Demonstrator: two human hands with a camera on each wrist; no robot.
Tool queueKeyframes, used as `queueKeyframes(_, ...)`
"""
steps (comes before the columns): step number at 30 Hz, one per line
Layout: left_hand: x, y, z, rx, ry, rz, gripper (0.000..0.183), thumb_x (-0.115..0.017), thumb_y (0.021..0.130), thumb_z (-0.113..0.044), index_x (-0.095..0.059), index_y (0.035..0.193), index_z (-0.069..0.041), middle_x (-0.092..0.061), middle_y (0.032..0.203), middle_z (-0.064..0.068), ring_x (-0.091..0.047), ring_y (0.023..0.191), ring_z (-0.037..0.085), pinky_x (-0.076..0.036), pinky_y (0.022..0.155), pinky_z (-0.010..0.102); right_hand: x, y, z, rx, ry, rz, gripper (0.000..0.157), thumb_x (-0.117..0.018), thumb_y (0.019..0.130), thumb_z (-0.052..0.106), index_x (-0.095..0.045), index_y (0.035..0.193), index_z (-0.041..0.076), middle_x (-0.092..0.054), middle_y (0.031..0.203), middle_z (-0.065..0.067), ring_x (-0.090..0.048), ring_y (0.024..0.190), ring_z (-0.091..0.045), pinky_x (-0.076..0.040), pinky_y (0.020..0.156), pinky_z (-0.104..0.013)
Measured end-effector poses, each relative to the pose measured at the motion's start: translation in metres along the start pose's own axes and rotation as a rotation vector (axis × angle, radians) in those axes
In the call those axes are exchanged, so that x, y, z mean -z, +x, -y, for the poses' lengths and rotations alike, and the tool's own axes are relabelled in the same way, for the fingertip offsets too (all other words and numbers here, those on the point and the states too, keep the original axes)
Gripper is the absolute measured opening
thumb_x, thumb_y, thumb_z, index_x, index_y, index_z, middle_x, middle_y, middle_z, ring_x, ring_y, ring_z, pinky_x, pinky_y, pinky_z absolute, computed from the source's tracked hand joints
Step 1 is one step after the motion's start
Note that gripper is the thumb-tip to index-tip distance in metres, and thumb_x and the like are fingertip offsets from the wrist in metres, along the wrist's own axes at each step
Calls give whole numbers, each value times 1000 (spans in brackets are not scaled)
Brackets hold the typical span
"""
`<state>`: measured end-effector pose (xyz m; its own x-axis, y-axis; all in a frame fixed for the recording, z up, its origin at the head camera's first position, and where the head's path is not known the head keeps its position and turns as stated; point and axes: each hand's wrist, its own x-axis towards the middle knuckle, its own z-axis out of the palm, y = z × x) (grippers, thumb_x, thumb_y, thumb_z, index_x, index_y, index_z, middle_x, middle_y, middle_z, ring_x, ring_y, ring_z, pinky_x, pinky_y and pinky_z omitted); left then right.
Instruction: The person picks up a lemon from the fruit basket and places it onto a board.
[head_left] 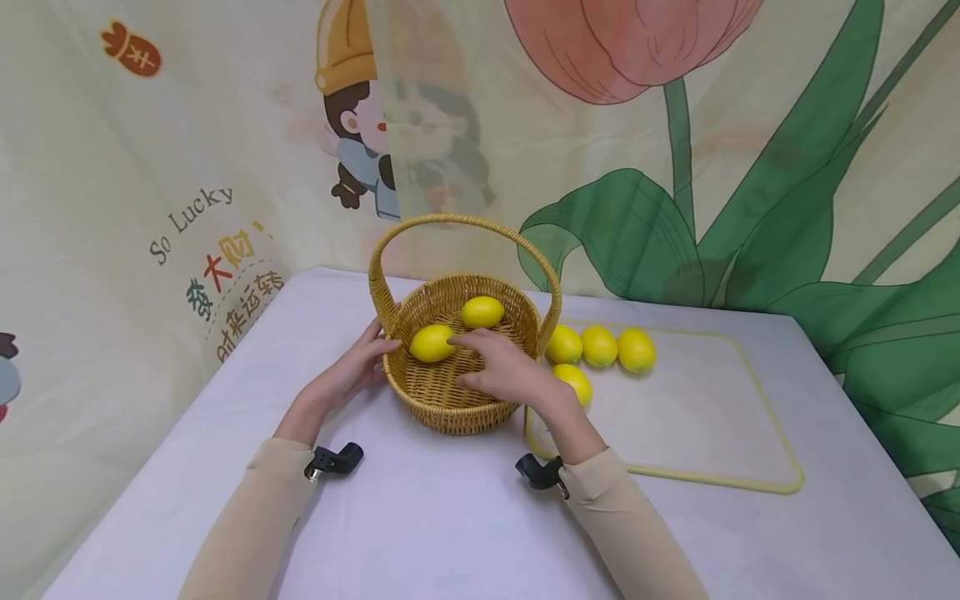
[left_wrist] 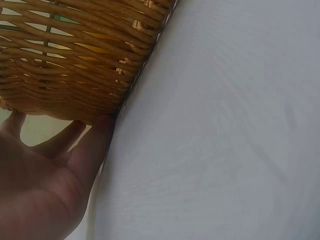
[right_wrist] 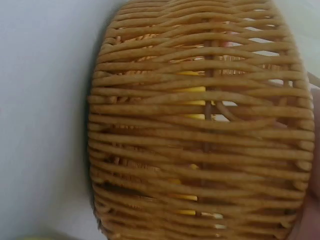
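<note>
The left hand (head_left: pixel 348 372) rests spread against a round brown wicker basket (head_left: pixel 450 419). The right hand (head_left: pixel 506 367), fingers apart, is near two yellow oval lemons (head_left: pixel 482 312) inside. Best to steady the basket and touch softly. Four more lemons (head_left: pixel 636 350) sit right of the basket.

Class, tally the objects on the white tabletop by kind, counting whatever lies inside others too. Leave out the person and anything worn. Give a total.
Yellow oval lemons: 6
Round golden-brown wicker basket: 1
White rectangular board with yellow edging: 1
Visible total: 8
</note>
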<state>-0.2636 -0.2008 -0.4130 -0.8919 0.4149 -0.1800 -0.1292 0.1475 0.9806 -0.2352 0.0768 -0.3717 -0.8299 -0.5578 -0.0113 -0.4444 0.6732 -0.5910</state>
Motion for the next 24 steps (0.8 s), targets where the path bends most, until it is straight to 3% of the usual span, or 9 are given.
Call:
queueKeyframes(2, 0, 0, 0, 0, -3, 0, 70, -44, 103, -32, -2, 157, -46, 1, 169, 5, -14, 154, 36, -25, 119, 59, -1, 2, 0, -16, 9, -23, 63, -69, 92, 28, -45, 150, 24, -39, 158, -8, -39, 144, -30, -39, 115, -51)
queueKeyframes(9, -1, -1, -2, -1, -8, 0, 71, -45, 103, -33, -1, 158, -44, 1, 169, 6, -13, 154, 37, -25, 119, 60, -5, 12, 0, -11, 35, -83, 66, -70, 91, 26, -43, 151, 27, -35, 160, -8, -36, 146, -31, -36, 116, -54)
queueKeyframes(24, -1, 1, 1, -3, 0, -8, 70, -45, 103, -34, -3, 157, -47, 0, 169, 3, -15, 154, 38, -26, 118, 61, -13, 28, 0, 4, 3, 9, 72, -72, 88, 26, -39, 153, 29, -24, 165, -9, -32, 149, -31, -34, 117, -55)
